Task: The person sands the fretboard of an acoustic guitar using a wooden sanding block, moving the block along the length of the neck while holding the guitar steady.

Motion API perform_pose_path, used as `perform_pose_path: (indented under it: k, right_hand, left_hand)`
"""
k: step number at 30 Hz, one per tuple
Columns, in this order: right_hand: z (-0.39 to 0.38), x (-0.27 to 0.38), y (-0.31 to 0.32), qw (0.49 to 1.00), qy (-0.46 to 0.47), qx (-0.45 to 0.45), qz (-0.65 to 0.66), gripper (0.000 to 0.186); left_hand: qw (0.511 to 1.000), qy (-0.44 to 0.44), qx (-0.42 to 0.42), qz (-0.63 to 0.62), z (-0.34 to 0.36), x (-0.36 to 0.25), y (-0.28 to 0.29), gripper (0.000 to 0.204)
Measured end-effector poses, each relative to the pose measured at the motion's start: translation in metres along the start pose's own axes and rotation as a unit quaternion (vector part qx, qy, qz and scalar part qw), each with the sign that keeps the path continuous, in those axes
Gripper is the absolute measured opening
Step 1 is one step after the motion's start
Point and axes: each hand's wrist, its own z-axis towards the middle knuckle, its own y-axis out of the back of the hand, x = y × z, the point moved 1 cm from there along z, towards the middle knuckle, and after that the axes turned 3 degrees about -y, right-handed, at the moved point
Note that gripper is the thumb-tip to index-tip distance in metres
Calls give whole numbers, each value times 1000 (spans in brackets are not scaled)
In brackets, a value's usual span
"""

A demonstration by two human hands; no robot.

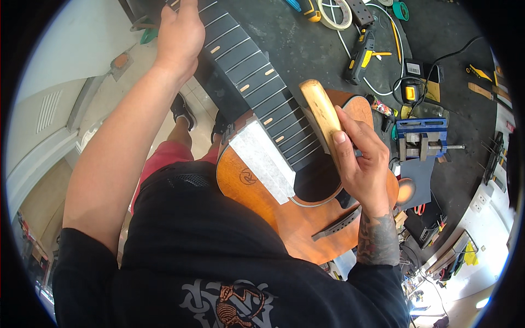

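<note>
An orange-brown acoustic guitar (262,218) lies diagonally below me, with no strings visible, white tape (260,158) beside the lower fretboard and a dark bridge (336,224). My left hand (178,38) is closed around the upper end of the dark fretboard (240,60) at the top of the view. My right hand (361,158) grips a long, pale wooden tool (317,104) with a rounded end, held along the fretboard's right edge near the soundhole (315,183). Whatever is on the tool's underside is hidden.
A dark worktop (284,33) carries tape rolls (335,12), a black-yellow hand tool (356,57), cables, a blue vise (421,136) and assorted small tools. A pale cabinet (60,54) stands at left. My legs and shoes show below the neck, over a tiled floor.
</note>
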Motion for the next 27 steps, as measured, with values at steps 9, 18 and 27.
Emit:
perform_pose_path:
  k: [9, 18, 27]
  right_hand:
    - [-3, -8, -3, 998, 55, -30, -30, 29]
    - [-3, -10, -3, 997, 50, -28, -52, 28]
    - [-21, -11, 9, 996, 84, 30, -13, 81]
  left_hand:
    - [997, 26, 48, -54, -1, -4, 0, 82]
    - [999, 45, 20, -5, -2, -9, -2, 82]
    - [999, 46, 14, -17, -2, -7, -2, 79]
